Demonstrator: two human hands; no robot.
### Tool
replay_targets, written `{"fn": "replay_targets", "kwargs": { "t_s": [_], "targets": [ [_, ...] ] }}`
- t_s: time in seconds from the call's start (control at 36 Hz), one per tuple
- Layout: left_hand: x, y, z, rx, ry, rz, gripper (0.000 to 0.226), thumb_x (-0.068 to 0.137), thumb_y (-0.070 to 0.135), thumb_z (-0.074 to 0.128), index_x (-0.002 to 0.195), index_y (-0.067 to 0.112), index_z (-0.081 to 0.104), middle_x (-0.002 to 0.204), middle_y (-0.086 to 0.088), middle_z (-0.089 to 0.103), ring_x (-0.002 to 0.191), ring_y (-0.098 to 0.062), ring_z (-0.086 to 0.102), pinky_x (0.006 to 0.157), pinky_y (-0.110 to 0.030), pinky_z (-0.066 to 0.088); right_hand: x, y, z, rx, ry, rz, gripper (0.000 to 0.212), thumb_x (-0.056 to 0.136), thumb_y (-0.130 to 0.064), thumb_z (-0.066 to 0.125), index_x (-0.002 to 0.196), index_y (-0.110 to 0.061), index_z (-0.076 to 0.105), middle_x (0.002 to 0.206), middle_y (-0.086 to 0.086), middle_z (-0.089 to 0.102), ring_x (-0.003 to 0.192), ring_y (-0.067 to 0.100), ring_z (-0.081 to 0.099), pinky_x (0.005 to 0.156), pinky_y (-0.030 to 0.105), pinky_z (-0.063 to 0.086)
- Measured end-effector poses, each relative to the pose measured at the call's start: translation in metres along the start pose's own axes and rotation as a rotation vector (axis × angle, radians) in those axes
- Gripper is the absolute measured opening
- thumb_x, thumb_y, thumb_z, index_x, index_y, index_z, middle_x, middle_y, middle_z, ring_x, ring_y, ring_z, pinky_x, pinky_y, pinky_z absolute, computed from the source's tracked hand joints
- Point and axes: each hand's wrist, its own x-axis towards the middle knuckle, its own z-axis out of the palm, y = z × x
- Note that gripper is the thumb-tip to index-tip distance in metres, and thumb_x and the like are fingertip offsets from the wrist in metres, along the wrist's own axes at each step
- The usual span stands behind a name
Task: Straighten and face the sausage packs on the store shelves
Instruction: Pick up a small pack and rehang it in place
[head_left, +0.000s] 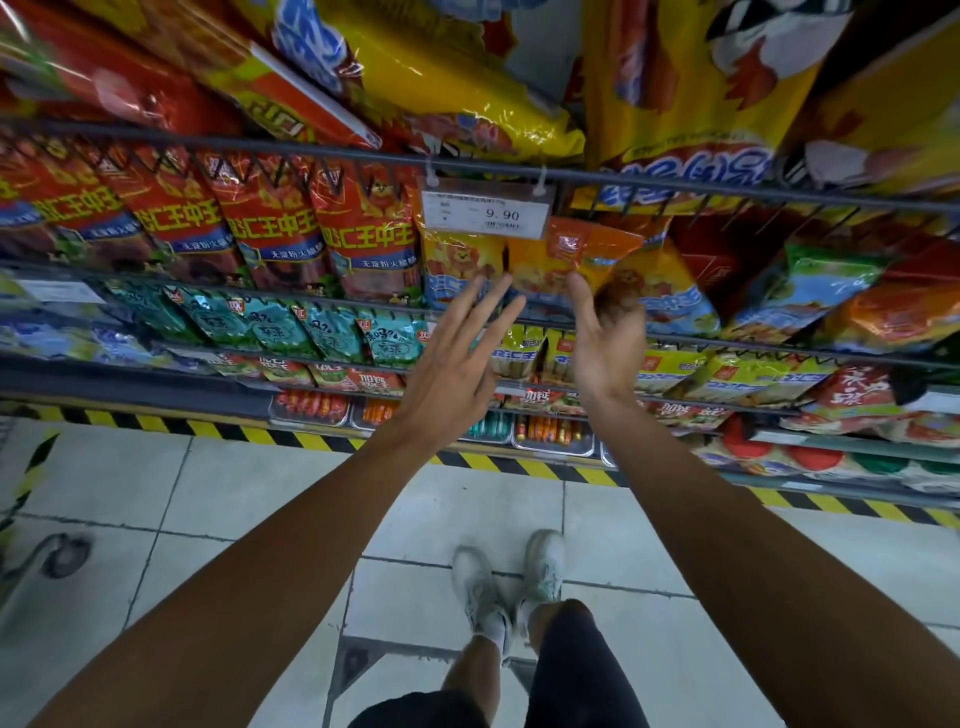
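Orange-yellow sausage packs stand on the wire shelf just under the 9.90 price tag. My right hand grips the lower end of the middle orange pack, thumb up on its front and fingers curled behind it. With straight, spread fingers, my left hand reaches up beside it, the fingertips at the bottom of the neighbouring yellow pack. A row of red sausage packs stands upright to the left on the same shelf. More orange and blue packs lean tilted to the right.
Large yellow and red bags overhang from the shelf above. Teal packs and yellow-green packs fill the lower wire shelves, with trays of loose sausages at the bottom. Yellow-black hazard tape edges the tiled floor where my feet stand.
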Motion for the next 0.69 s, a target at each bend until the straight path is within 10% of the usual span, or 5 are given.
{"fn": "replay_targets", "kwargs": {
  "t_s": [0.14, 0.25, 0.39, 0.56, 0.69],
  "targets": [
    [0.007, 0.001, -0.001, 0.045, -0.004, 0.066, 0.080, 0.094, -0.003, 0.055, 0.165, 0.015, 0.024, 0.175, -0.006, 0.014, 0.162, -0.028, 0.004, 0.132, -0.038, 0.000, 0.011, -0.009, 0.003, -0.114, 0.072, 0.018, 0.054, 0.093, -0.046, 0.072, 0.058, -0.015, 0.045, 0.052, -0.004, 0.045, 0.040, 0.003, 0.040, 0.048, 0.015, 0.030],
    [0.026, 0.009, 0.003, 0.069, -0.016, 0.147, 0.081, 0.092, -0.003, 0.056, 0.165, 0.015, 0.024, 0.174, -0.008, 0.016, 0.162, -0.030, 0.005, 0.132, -0.042, 0.001, 0.017, -0.018, -0.001, -0.246, -0.001, 0.015, 0.055, 0.093, -0.051, 0.071, 0.057, -0.020, 0.041, 0.050, -0.008, 0.041, 0.032, 0.001, 0.038, 0.040, 0.013, 0.027],
    [0.042, 0.013, 0.013, 0.129, -0.024, 0.149, 0.087, 0.092, 0.005, 0.058, 0.167, 0.016, 0.015, 0.175, -0.007, 0.008, 0.162, -0.032, -0.002, 0.131, -0.048, 0.007, 0.010, -0.011, -0.050, -0.377, -0.108, -0.171, 0.035, 0.093, -0.040, 0.075, 0.104, -0.006, 0.075, 0.096, 0.001, 0.075, 0.089, 0.009, 0.071, 0.084, 0.031, 0.058],
    [0.044, 0.009, 0.025, 0.198, -0.050, 0.136, 0.089, 0.093, 0.014, 0.053, 0.168, 0.018, 0.005, 0.176, -0.004, -0.003, 0.162, -0.031, -0.009, 0.128, -0.047, 0.003, 0.013, 0.003, -0.091, -0.524, 0.071, -0.423, 0.045, 0.099, -0.027, 0.069, 0.137, -0.013, 0.051, 0.131, 0.005, 0.052, 0.122, 0.013, 0.050, 0.103, 0.014, 0.036],
    [0.044, 0.006, 0.030, 0.240, -0.083, 0.133, 0.082, 0.095, 0.022, 0.039, 0.168, 0.020, 0.001, 0.176, -0.004, -0.005, 0.162, -0.032, -0.007, 0.126, -0.050, 0.008, 0.035, -0.003, -0.081, -0.659, 0.036, -0.352, 0.057, 0.099, -0.035, 0.067, 0.142, -0.004, 0.046, 0.142, 0.016, 0.048, 0.135, 0.033, 0.042, 0.113, 0.043, 0.038]
  ]
}}
